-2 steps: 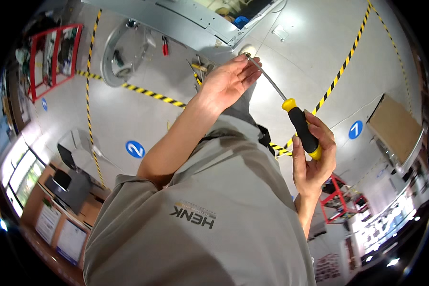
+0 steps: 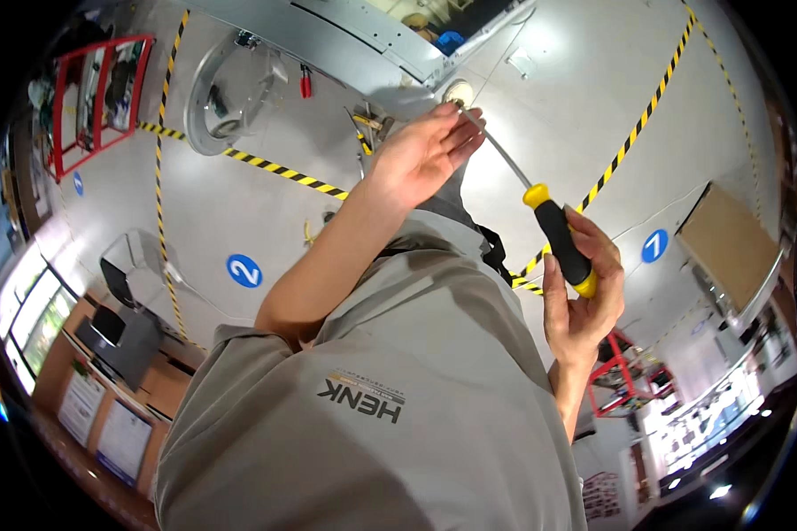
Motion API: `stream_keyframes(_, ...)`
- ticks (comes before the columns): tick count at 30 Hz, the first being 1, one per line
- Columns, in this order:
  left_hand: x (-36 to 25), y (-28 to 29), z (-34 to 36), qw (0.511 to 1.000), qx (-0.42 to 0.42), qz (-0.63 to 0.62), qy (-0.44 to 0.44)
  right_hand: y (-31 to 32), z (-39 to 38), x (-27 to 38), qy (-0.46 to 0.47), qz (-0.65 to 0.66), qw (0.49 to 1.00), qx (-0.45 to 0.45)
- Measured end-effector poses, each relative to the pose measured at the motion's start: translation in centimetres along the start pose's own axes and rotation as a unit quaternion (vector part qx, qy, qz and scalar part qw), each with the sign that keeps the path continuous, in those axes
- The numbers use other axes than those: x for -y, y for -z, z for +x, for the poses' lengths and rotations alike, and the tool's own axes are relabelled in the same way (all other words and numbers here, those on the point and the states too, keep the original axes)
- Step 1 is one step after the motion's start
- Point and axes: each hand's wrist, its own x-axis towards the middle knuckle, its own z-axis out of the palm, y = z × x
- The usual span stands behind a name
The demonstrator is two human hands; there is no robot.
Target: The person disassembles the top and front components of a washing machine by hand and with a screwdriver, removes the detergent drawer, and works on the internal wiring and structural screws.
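Note:
My right hand [image 2: 584,274] is closed round the yellow-and-black handle of a screwdriver [image 2: 560,239], whose long steel shaft points up and left. At its far end my left hand [image 2: 421,155], palm turned up, pinches at the tip with thumb and forefinger while the other fingers curl loosely; a small piece there is too tiny to make out. Just beyond the fingertips shows my pale shoe [image 2: 458,91] on the floor.
A metal cabinet body [image 2: 328,40] spans the top. Left of my feet lie a round door frame [image 2: 200,111], red-handled pliers [image 2: 305,82] and several tools [image 2: 363,133]. Red racks [image 2: 59,115], a chair [image 2: 119,274], a tan board [image 2: 726,239] and striped floor tape [image 2: 633,133] surround me.
The floor and surrounding objects sit slightly higher and further left in the picture. My hands and the screwdriver keep almost the same position and grip.

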Motion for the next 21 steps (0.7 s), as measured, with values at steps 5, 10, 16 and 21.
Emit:
stream_keyframes(5,0.6,-0.3,1.4,0.995,-0.021,-0.094,-0.040,2.1,6.6,-1.2,0.068,-0.032,0.989,0.125)
stream_keyframes(10,1.2,-1.9,1.4,0.976,-0.079,-0.185,-0.082,2.7,10.8,-1.7,0.127,-0.036,0.970,0.204)
stream_keyframes(16,2.3,-1.9,2.5,0.938,-0.056,-0.311,-0.145,3.0,14.6,-2.8,0.183,-0.032,0.943,0.276)
stream_keyframes(21,3.9,-2.4,3.5,0.886,0.006,-0.421,-0.191,2.5,16.9,-3.2,0.230,-0.032,0.913,0.337)
